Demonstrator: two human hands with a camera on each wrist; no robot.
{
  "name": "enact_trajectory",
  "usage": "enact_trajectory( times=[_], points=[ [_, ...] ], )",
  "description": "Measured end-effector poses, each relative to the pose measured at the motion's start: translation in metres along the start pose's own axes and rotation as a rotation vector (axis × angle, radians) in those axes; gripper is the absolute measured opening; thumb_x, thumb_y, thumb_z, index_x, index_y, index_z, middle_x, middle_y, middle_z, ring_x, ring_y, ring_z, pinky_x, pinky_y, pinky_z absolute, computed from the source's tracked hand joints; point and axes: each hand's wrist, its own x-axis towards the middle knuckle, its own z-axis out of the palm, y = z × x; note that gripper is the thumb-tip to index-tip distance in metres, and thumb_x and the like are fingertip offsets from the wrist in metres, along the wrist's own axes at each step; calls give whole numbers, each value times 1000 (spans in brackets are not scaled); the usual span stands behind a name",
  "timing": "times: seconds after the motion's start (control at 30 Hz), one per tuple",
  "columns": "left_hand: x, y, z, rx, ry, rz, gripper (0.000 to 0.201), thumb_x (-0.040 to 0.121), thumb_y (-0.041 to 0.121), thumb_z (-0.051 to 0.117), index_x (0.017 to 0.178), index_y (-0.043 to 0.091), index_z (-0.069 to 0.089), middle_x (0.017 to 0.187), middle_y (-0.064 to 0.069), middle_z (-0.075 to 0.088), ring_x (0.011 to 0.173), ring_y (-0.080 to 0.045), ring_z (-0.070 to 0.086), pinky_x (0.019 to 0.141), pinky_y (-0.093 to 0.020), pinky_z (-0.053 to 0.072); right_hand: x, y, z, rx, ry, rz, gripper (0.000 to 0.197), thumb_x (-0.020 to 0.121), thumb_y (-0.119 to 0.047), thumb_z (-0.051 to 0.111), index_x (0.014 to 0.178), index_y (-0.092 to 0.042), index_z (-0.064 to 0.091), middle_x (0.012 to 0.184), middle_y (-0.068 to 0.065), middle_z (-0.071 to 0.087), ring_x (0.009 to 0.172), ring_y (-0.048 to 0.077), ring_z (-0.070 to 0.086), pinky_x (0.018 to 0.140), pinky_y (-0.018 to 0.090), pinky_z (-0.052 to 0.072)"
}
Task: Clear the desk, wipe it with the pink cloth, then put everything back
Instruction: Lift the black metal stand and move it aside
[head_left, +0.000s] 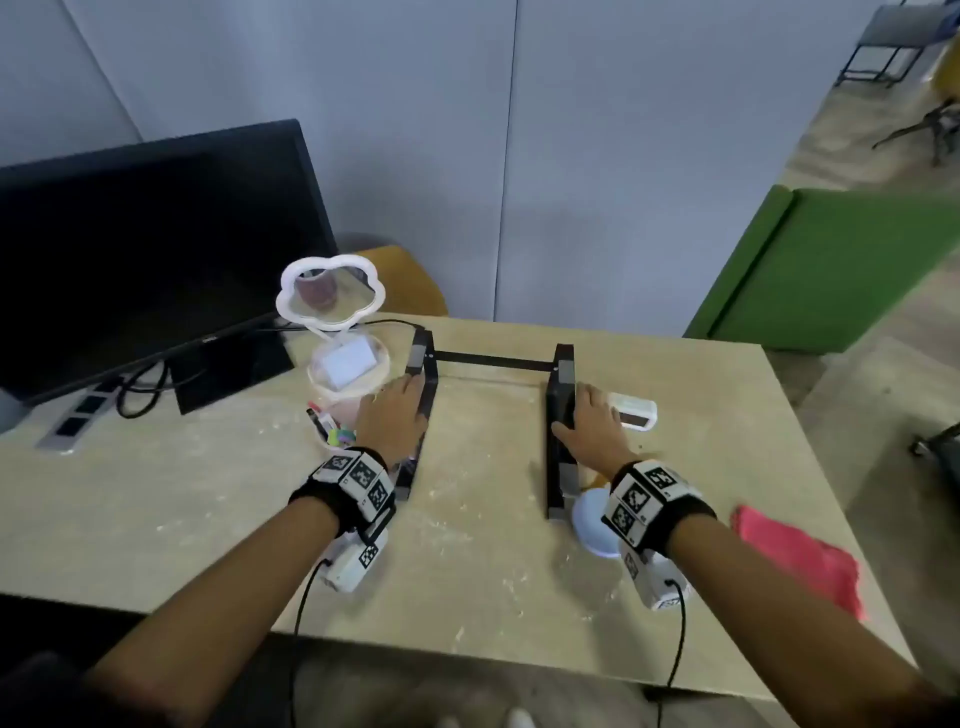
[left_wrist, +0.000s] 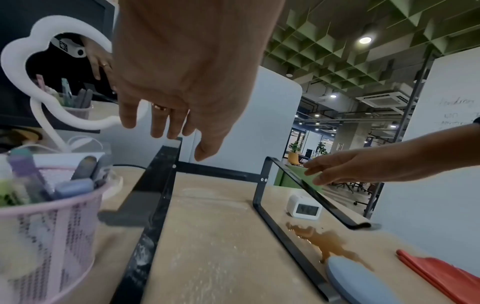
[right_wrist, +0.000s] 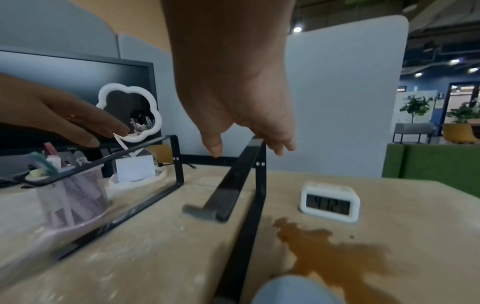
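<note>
A black metal stand sits mid-desk, two side rails joined by a crossbar. My left hand is over its left rail, fingers straight, thumb hanging inside the frame. My right hand lies over the right rail the same way, fingers on the outer side, thumb inside. Neither hand is curled round a rail. The pink cloth lies folded at the desk's right front edge. A brown spill spreads beside the right rail, and pale dust covers the desk top.
A white digital clock stands right of the stand, a blue disc near the right wrist. On the left are a pink mesh pen basket, a white dish holding a card, a cloud-shaped mirror and a black monitor.
</note>
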Motion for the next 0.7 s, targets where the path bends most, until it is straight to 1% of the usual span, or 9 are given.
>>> enact_trajectory(
  times=[0.03, 0.1, 0.2, 0.27, 0.37, 0.47, 0.6, 0.7],
  points=[
    [-2, 1, 5, 9, -27, -14, 56, 93, 18, 47, 144, 9, 27, 147, -8, 36, 131, -25, 41, 100, -42, 40, -4, 2, 5, 27, -15, 39, 72, 91, -27, 53, 145, 1, 15, 150, 18, 23, 137, 34, 27, 113, 45, 26],
    [-4, -1, 19, -16, -27, -41, 60, 93, 17, 49, 146, 7, 23, 150, -10, 31, 135, -26, 36, 104, -42, 39, -10, 7, 17, 126, -34, 115, 76, 92, -24, 53, 146, 2, 8, 151, 20, 19, 138, 36, 26, 112, 44, 27],
    [-7, -7, 45, 6, -45, -35, 60, 94, 18, 48, 146, 4, 22, 154, -11, 26, 139, -25, 32, 110, -37, 35, -18, 10, 38, 259, -51, 162, 80, 93, -22, 53, 147, 1, -1, 151, 23, 16, 137, 39, 25, 112, 46, 28],
    [-7, -11, 57, 27, -3, -20, 58, 94, 18, 48, 146, 3, 25, 154, -12, 25, 139, -25, 30, 112, -35, 33, -19, 10, 47, 316, -20, 153, 77, 94, -21, 50, 147, 0, -3, 150, 23, 16, 137, 39, 25, 112, 47, 29],
    [-13, -12, 66, 8, 40, -25, 60, 93, 17, 48, 146, 3, 24, 156, -12, 22, 142, -24, 26, 116, -34, 27, -22, 8, 59, 338, 13, 130, 67, 98, -18, 42, 148, -1, 0, 150, 22, 18, 136, 39, 28, 112, 45, 29],
    [-17, -12, 73, -26, 65, -22, 66, 92, 14, 47, 149, 2, 16, 158, -11, 14, 145, -23, 18, 119, -33, 22, -25, 7, 65, 396, 35, 135, 63, 99, -17, 38, 148, -3, 1, 148, 20, 23, 134, 38, 30, 112, 45, 28],
    [-17, -14, 80, -132, 136, -22, 67, 88, 3, 53, 147, 0, 21, 155, -14, 23, 143, -27, 23, 117, -32, 20, -21, 8, 68, 453, 68, 149, 62, 98, -16, 40, 148, -4, 6, 147, 17, 28, 133, 35, 33, 112, 44, 30],
    [-13, -14, 82, -120, 151, -65, 68, 87, 2, 56, 146, -1, 22, 151, -17, 27, 141, -30, 26, 116, -35, 22, -18, 9, 70, 488, 90, 159, 60, 97, -15, 42, 147, -5, 11, 146, 17, 32, 132, 35, 37, 110, 46, 34]
  ],
)
